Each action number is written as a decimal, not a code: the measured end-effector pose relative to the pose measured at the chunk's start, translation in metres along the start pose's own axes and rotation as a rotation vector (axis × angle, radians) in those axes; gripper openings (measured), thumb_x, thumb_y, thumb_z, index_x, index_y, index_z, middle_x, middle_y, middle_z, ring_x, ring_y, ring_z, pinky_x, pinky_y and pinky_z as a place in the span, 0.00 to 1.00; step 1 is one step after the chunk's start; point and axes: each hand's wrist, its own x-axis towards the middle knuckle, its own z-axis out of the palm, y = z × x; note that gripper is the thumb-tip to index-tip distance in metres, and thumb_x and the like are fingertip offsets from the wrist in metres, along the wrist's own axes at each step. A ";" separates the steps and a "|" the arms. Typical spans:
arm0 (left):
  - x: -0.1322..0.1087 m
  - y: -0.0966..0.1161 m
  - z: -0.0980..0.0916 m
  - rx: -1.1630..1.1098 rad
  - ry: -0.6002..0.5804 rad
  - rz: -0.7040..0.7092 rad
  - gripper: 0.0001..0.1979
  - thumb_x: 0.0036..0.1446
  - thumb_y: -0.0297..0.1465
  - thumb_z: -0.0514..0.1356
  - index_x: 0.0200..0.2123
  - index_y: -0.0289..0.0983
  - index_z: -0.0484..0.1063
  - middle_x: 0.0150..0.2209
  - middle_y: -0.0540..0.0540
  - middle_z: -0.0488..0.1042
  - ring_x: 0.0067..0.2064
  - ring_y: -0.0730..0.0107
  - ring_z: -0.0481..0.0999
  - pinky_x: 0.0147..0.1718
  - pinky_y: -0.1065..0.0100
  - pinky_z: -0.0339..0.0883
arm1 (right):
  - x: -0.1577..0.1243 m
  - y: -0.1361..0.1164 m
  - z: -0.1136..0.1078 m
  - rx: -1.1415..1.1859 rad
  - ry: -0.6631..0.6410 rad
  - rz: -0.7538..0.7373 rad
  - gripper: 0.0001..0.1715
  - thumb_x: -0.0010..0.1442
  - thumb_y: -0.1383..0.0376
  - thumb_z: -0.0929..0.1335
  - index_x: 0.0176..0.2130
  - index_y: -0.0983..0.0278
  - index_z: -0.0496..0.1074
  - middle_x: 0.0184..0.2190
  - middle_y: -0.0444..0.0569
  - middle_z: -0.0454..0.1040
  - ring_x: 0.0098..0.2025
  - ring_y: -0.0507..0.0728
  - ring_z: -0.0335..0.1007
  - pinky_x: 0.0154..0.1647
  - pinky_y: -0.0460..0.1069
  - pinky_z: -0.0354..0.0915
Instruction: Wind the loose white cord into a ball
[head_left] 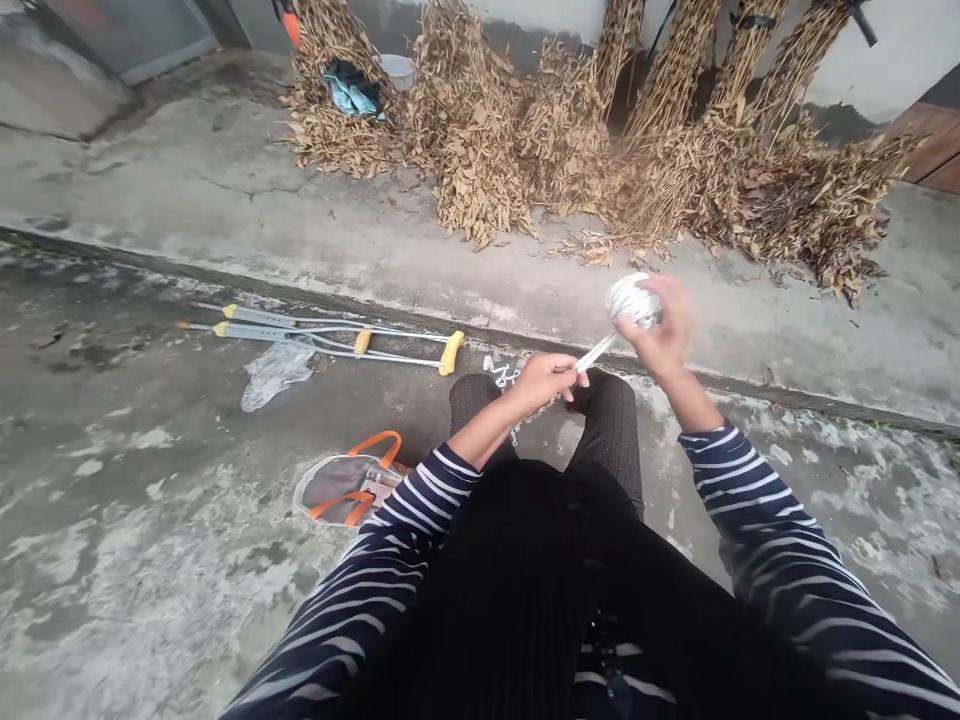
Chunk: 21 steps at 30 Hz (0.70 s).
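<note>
My right hand (660, 335) is raised in front of me, its fingers wrapped round a white ball of wound strip (632, 298). A flat white strip (596, 353) runs from the ball down and left to my left hand (546, 380), which pinches it between thumb and fingers. Below the left hand more white strip (501, 372) lies loose on the concrete beside my knees. Both arms wear dark sleeves with white stripes, and my legs in dark trousers stretch forward.
A pair of metal crutches (330, 335) with yellow pads lies on the ground to the left, a crumpled plastic sheet (274, 372) beside them. A clear bag with orange handles (349, 485) sits by my left elbow. Bundles of dry leafy branches (525, 140) lean against the far wall beyond a raised concrete step.
</note>
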 end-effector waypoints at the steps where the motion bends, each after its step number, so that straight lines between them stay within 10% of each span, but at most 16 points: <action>1: -0.001 0.006 -0.002 -0.046 -0.025 0.012 0.09 0.58 0.22 0.59 0.32 0.31 0.81 0.34 0.46 0.82 0.25 0.79 0.76 0.28 0.75 0.72 | -0.009 0.001 0.007 0.000 -0.073 -0.006 0.27 0.50 0.57 0.78 0.49 0.60 0.77 0.54 0.57 0.75 0.61 0.69 0.67 0.68 0.68 0.60; 9: 0.013 0.026 -0.018 -0.319 -0.013 -0.110 0.04 0.60 0.23 0.64 0.34 0.28 0.78 0.29 0.44 0.79 0.27 0.76 0.77 0.25 0.76 0.67 | -0.063 -0.016 0.026 0.525 -0.527 0.545 0.39 0.43 0.54 0.78 0.53 0.59 0.74 0.53 0.49 0.75 0.55 0.65 0.70 0.62 0.59 0.65; 21: 0.004 0.010 -0.023 -0.403 -0.039 -0.198 0.05 0.63 0.24 0.61 0.35 0.28 0.76 0.26 0.45 0.77 0.24 0.76 0.76 0.22 0.75 0.63 | -0.082 -0.038 0.025 0.531 -0.578 0.687 0.41 0.38 0.56 0.82 0.49 0.59 0.71 0.46 0.47 0.72 0.44 0.58 0.65 0.45 0.51 0.65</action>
